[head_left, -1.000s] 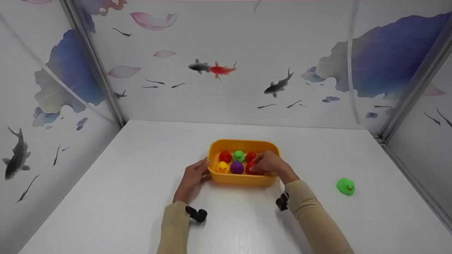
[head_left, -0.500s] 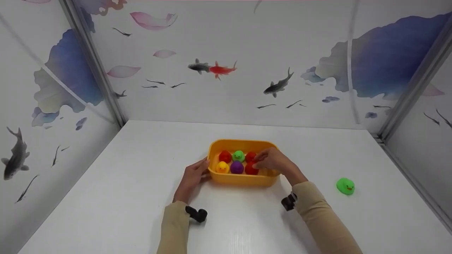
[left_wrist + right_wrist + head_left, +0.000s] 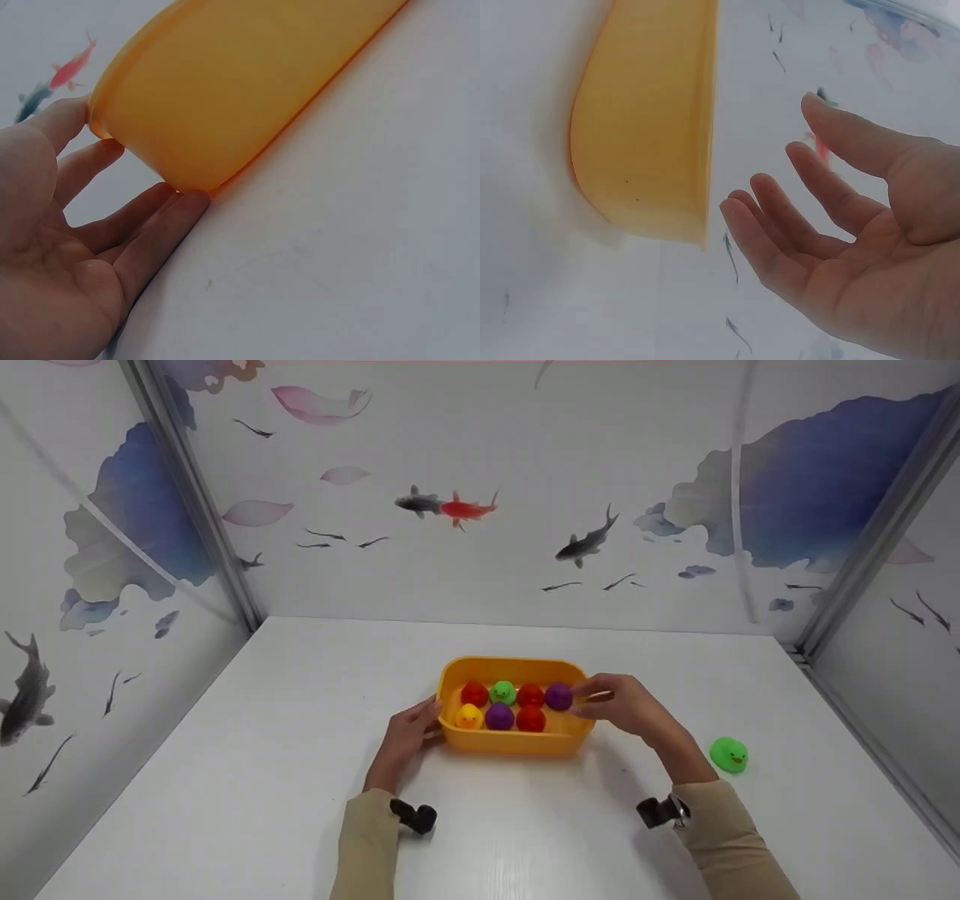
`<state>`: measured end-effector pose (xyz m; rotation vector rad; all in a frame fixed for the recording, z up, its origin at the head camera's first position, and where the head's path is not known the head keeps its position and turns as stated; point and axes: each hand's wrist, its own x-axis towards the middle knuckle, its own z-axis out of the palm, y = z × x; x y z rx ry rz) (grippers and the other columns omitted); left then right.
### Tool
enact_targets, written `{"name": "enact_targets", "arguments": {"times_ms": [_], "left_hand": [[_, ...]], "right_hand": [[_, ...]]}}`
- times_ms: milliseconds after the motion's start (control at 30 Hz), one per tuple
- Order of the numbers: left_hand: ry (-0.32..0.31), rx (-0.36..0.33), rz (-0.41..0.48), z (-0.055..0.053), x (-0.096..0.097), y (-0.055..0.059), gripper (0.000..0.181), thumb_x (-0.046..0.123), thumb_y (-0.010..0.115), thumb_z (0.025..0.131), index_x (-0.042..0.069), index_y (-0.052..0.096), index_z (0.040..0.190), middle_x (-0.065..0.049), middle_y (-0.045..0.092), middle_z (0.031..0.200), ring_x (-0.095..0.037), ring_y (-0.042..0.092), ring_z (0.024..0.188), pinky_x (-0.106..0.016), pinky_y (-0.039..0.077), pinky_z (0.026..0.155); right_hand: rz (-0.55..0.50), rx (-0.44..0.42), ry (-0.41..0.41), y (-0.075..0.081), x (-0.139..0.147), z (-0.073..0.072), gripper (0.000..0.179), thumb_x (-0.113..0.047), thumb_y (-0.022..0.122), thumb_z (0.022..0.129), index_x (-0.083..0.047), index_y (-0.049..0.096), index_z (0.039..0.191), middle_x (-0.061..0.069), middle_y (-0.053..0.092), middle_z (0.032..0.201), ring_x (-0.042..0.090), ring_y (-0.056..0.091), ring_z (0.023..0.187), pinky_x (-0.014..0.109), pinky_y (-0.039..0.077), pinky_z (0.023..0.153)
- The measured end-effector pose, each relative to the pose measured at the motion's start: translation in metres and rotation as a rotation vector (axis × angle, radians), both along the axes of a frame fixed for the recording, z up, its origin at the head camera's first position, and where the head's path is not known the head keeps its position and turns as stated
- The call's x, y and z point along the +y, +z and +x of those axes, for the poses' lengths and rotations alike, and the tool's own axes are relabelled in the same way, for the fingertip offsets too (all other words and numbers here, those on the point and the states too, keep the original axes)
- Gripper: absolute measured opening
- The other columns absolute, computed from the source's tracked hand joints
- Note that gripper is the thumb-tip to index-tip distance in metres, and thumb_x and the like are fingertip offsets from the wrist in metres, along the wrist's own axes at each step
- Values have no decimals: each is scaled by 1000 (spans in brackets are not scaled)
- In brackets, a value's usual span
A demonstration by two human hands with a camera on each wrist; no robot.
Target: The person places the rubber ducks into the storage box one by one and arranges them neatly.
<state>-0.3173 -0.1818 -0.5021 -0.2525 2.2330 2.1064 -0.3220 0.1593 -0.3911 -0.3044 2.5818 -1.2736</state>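
Observation:
A yellow-orange plastic box stands on the table. My left hand holds its left end; in the left wrist view the thumb is at the rim and the fingers touch the outer wall. In the box sit a yellow rubber duck, a green rubber duck and several round red and purple toys, with no faces visible. One purple toy lies at the back right. Just beside it, my right hand hovers over the right rim, fingers loosely bent and holding nothing, as the right wrist view shows.
Another green rubber duck lies on the white table, right of my right hand. White panels printed with fish and petals enclose the table at the back and both sides.
My right hand has drawn back to the right, out of the box, and its fingers have spread. The purple toy at the back right, hidden before, now shows. My left hand keeps its place.

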Motion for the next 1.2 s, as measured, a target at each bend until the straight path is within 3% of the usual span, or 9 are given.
{"name": "enact_targets", "arguments": {"times_ms": [267,667,900,1100,1200], "left_hand": [[-7,0,-31,2,-2,0,54,48,56,100,23,51,148,-7,63,139,-19,65,110,-32,57,98],[-4,7,-26,1,0,-2,55,47,57,100,20,51,147,-9,61,142,-20,65,111,-33,57,98],[-23,8,-10,2,-1,0,60,49,56,100,18,48,150,-12,60,142,-19,66,111,-33,57,98],[-19,-5,-33,1,-1,2,54,46,54,102,20,48,149,-10,60,143,-20,64,112,-33,56,100],[-23,-2,-45,1,-1,2,53,45,52,103,21,48,149,-9,58,146,-20,64,113,-34,56,100]], "right_hand": [[20,63,-48,7,38,13,47,-32,70,94,-9,61,134,18,58,140,34,61,125,53,48,109],[-18,111,-104,6,82,15,56,-42,68,94,-9,57,138,17,60,139,28,63,119,52,47,111],[0,220,-74,5,112,16,55,-45,67,94,-9,59,136,15,59,140,1,58,112,43,48,107],[-25,208,-67,5,142,19,58,-44,66,95,-9,55,141,16,52,146,29,48,135,64,36,112],[-35,202,-81,2,156,20,60,-45,66,95,-11,54,143,7,53,144,13,50,131,67,34,112]]}}
